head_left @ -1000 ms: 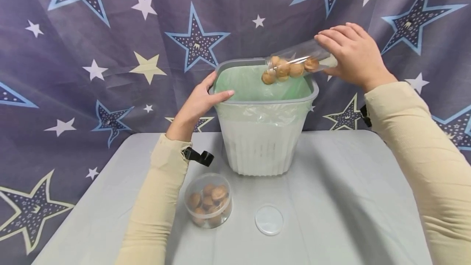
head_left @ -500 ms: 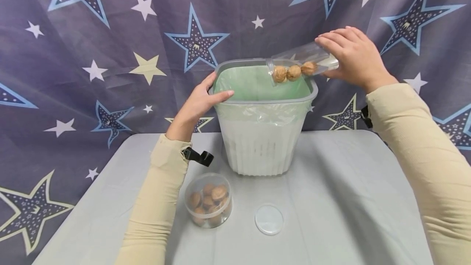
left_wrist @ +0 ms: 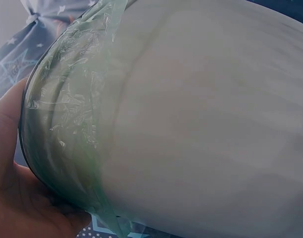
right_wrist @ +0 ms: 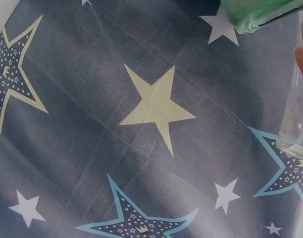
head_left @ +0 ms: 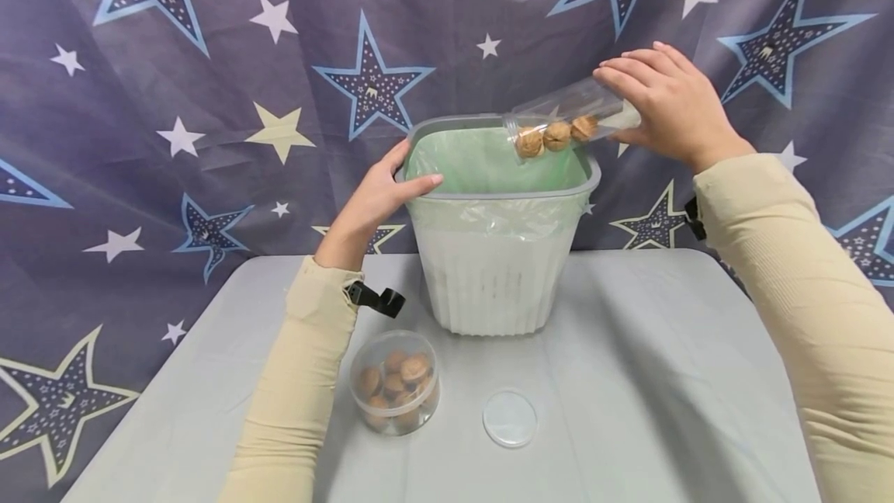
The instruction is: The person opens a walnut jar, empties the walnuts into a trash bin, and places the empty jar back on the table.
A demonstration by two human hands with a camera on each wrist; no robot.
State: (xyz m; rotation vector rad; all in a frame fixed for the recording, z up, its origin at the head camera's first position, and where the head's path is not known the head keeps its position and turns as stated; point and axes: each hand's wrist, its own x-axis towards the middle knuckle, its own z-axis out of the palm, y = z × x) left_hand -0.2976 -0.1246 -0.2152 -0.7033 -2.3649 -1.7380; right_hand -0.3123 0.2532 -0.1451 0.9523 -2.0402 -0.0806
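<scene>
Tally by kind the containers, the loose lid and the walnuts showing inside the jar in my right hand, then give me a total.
White waste bin: 1
Tall clear jar: 1
Round clear tub: 1
Round clear lid: 1
Walnuts visible in the tall clear jar: 3
Total: 7

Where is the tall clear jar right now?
In the head view, the tall clear jar is right of centre in the upper half, tilted in the right hand, its open mouth over the green-lined bin.
</scene>
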